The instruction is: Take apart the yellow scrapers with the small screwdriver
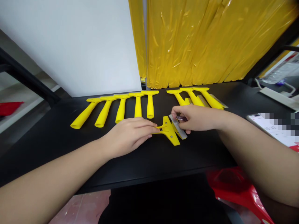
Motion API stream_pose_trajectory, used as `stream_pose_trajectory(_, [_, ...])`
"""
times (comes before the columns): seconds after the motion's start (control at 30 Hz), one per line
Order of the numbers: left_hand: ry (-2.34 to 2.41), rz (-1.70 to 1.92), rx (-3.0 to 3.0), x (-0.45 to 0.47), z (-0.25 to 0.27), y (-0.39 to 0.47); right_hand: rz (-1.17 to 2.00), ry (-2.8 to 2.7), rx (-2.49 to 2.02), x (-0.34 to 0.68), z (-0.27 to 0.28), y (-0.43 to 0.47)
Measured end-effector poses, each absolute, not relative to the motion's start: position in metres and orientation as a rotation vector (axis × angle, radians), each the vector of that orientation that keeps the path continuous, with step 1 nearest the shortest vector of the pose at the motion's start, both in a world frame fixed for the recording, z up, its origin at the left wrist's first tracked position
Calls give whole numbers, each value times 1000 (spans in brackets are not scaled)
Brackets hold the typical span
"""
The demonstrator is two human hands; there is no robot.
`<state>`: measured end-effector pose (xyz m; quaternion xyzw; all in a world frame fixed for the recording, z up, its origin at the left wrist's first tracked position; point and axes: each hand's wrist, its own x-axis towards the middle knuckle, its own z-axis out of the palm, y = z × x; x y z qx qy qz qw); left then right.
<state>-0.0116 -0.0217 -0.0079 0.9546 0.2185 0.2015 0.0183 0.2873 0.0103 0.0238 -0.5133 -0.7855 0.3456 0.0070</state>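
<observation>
My left hand [133, 135] is closed around the handle of a yellow scraper [168, 132], just above the black table. The scraper's wide head points right and carries two screws. My right hand [193, 118] is closed beside that head, pinching a flat metal scraper blade [179, 128] with a yellow strip behind it. A slim, dark, shiny object [181, 118], its kind unclear, also sticks out from the right fingers. Whether the blade touches the scraper head cannot be made out.
Several yellow scrapers [121, 107] lie in a row at the back left of the black table [140, 168], with more scrapers [193, 97] at the back right. A phone [268, 127] lies at right. Behind stand a white panel [81, 46] and yellow plastic sheeting [198, 43].
</observation>
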Motion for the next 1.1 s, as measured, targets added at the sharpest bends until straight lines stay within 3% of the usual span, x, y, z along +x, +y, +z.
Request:
stream_pose_trajectory(0.27, [666,624,2966,-12,-9,-21,812,-2472,-1561,287,28,10])
stream_pose_trajectory(0.63, [647,626,2939,-13,-9,-20,1117,-2416,-1151,284,24,11])
stream_pose_trajectory(1.1, [630,702,2863,-13,-5,-25,1121,-2476,-1050,297,27,14])
